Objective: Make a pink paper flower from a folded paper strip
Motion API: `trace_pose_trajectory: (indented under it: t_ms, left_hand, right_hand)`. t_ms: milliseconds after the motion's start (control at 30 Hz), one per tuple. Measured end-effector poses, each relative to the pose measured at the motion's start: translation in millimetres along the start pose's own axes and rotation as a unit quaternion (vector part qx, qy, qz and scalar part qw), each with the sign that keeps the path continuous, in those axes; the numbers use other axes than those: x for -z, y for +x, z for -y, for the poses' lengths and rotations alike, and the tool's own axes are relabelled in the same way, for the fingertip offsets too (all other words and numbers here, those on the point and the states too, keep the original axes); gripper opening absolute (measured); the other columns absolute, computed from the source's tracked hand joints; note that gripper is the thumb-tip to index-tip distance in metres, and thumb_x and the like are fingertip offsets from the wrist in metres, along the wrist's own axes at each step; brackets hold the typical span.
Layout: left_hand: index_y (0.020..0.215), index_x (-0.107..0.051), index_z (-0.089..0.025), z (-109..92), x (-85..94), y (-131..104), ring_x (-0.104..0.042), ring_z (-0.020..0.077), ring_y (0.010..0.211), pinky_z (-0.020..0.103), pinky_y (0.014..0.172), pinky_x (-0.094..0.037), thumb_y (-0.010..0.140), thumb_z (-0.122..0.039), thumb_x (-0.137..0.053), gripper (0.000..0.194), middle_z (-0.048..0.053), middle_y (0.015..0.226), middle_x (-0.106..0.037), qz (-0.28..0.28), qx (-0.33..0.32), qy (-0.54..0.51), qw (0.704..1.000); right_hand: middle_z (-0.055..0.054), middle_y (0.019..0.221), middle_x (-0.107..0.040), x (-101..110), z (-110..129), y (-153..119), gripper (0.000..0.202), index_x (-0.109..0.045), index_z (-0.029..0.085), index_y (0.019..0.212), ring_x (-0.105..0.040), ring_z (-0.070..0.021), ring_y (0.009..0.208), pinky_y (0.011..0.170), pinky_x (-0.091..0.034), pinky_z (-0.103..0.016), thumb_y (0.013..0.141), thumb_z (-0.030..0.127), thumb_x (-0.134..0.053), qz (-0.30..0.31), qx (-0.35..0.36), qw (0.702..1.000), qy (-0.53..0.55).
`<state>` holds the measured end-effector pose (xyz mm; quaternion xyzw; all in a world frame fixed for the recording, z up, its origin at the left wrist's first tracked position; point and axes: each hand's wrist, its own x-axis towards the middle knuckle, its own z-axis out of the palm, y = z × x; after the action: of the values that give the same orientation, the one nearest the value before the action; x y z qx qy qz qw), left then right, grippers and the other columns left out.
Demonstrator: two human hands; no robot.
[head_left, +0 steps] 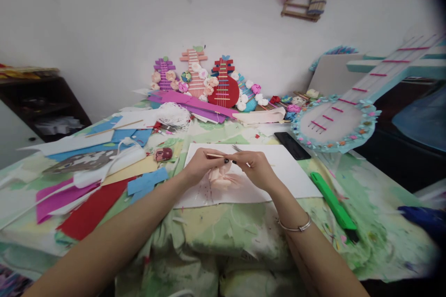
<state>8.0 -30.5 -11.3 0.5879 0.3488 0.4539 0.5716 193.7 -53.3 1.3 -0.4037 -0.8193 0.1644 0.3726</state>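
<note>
Both hands meet above a white sheet [296,181] on the table. My left hand [204,164] is closed, pinching a thin light stick [215,155] between thumb and fingers. My right hand [256,167] is closed too, its fingertips near the stick's right end; what lies between them is too small to make out. Below the fingertips, a pale pink paper piece [225,178] with folded, petal-like edges rests on or just over the sheet. Part of a metal tool [237,147] shows behind my right fingertips.
A green cutter [334,206] and a black phone [291,145] lie right of the sheet. Red felt [95,206] and blue strips [148,183] lie left. Small decorated instruments [223,84] line the wall; a larger one [334,123] stands at right.
</note>
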Motion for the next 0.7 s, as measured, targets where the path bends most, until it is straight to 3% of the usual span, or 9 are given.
trace_pose_trajectory:
  t_ms: [133, 267, 433, 600, 700]
  left_hand:
    - [0.083, -0.072, -0.011, -1.2, -1.5, 0.0, -0.061, 0.0182, 0.072, 0.028, 0.067, -0.045, 0.059, -0.025, -0.075, 0.027, 0.008, 0.077, -0.071, -0.001, -0.017, -0.010, 1.000]
    - [0.082, -0.072, -0.011, -3.7, -2.7, -1.9, -0.061, 0.0186, 0.072, 0.029, 0.068, -0.046, 0.059, -0.024, -0.076, 0.026, 0.008, 0.077, -0.071, 0.000, -0.021, -0.013, 1.000]
    - [0.080, -0.073, -0.011, -6.6, -4.5, -4.9, -0.063, 0.0199, 0.072, 0.029, 0.068, -0.047, 0.058, -0.024, -0.076, 0.025, 0.009, 0.077, -0.072, -0.008, -0.023, -0.001, 1.000]
    - [0.080, -0.073, -0.011, -8.3, -6.2, -5.3, -0.063, 0.0209, 0.074, 0.030, 0.068, -0.048, 0.059, -0.024, -0.075, 0.025, 0.010, 0.079, -0.072, -0.014, -0.038, 0.015, 0.999]
    - [0.079, -0.073, -0.011, -10.0, -6.2, -5.6, -0.062, 0.0191, 0.070, 0.027, 0.064, -0.047, 0.059, -0.023, -0.075, 0.023, 0.009, 0.076, -0.072, -0.016, -0.048, 0.016, 0.999]
  right_hand:
    - [-0.002, 0.095, -0.067, -2.6, 1.0, 1.3, 0.036, -0.067, 0.029, 0.103, -0.060, -0.0141, 0.082, 0.074, -0.045, -0.027, 0.082, 0.012, -0.044, -0.031, 0.013, 0.999, 0.011]
    - [-0.003, 0.087, -0.064, -3.1, 1.5, 1.3, 0.034, -0.069, 0.029, 0.098, -0.058, -0.0127, 0.076, 0.069, -0.045, -0.025, 0.079, 0.011, -0.047, -0.064, 0.021, 0.998, 0.013]
    - [-0.002, 0.077, -0.061, -2.6, 0.7, -0.4, 0.034, -0.070, 0.028, 0.097, -0.057, -0.0120, 0.069, 0.064, -0.045, -0.024, 0.078, 0.011, -0.048, -0.057, 0.007, 0.998, 0.039]
    - [-0.002, 0.077, -0.065, -4.4, 1.6, -0.6, 0.034, -0.062, 0.026, 0.111, -0.057, -0.0116, 0.062, 0.062, -0.046, -0.024, 0.080, 0.020, -0.052, -0.067, -0.019, 0.997, 0.045]
    - [-0.002, 0.070, -0.068, -4.7, 2.5, -0.6, 0.025, -0.068, 0.023, 0.101, -0.058, -0.0128, 0.059, 0.060, -0.044, -0.024, 0.079, 0.024, -0.055, -0.059, -0.038, 0.997, 0.021]
